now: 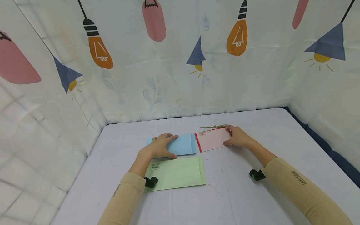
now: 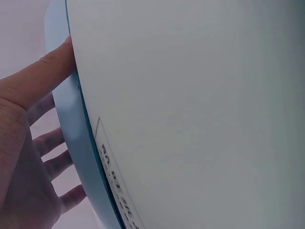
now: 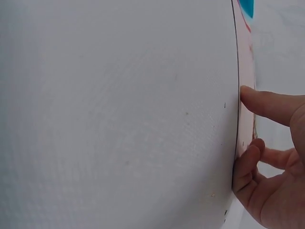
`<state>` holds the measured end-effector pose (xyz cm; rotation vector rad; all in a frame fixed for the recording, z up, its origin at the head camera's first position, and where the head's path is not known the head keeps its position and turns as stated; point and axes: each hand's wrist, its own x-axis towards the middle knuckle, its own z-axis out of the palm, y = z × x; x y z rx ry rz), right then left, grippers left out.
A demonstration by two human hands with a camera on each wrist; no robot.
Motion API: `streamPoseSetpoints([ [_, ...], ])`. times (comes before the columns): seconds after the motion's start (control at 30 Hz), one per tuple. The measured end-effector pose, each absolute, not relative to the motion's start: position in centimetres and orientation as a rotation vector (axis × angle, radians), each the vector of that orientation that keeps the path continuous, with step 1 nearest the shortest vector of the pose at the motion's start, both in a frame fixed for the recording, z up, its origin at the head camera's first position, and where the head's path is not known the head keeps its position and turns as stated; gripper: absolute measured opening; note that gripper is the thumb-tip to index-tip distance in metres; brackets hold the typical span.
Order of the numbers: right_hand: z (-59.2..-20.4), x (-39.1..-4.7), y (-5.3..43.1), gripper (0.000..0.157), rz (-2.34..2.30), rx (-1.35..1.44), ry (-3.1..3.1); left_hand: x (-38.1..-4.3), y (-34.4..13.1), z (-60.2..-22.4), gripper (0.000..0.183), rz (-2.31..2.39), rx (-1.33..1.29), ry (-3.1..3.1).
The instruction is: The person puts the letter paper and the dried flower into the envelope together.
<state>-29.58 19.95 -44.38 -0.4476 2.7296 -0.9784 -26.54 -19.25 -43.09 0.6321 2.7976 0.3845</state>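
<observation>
In the head view my left hand (image 1: 161,146) lies over a light blue envelope (image 1: 184,144), fingers spread. In the left wrist view the thumb (image 2: 57,64) touches the blue envelope's near edge. My right hand (image 1: 237,137) holds the right end of a pink card (image 1: 212,140) with a red border on its left and far sides. The right wrist view shows the thumb (image 3: 259,101) on the card's near edge and the other fingers curled at its right end. Nearer lies a light green envelope (image 1: 177,175) with a small printed box, partly behind the left wrist camera.
A thin dried sprig (image 1: 215,126) lies along the card's far edge. The white table (image 1: 225,193) ends at a printed cloth wall (image 1: 168,93) at the back, with more cloth at both sides. Dark fabric (image 1: 319,137) runs along the right edge.
</observation>
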Motion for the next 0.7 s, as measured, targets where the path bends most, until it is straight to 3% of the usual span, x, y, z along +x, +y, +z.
streamPoseSetpoints([
  [0.43,-43.93,-29.75,19.93,0.093,-0.847,-0.411,2.750,-26.33,-19.18,-42.98,0.097,0.402,0.617,2.800],
  [0.7,-43.67,-30.42,20.40,0.097,-0.758,-0.456,2.702,-26.37,-19.20,-42.90,0.097,0.404,0.628,2.796],
])
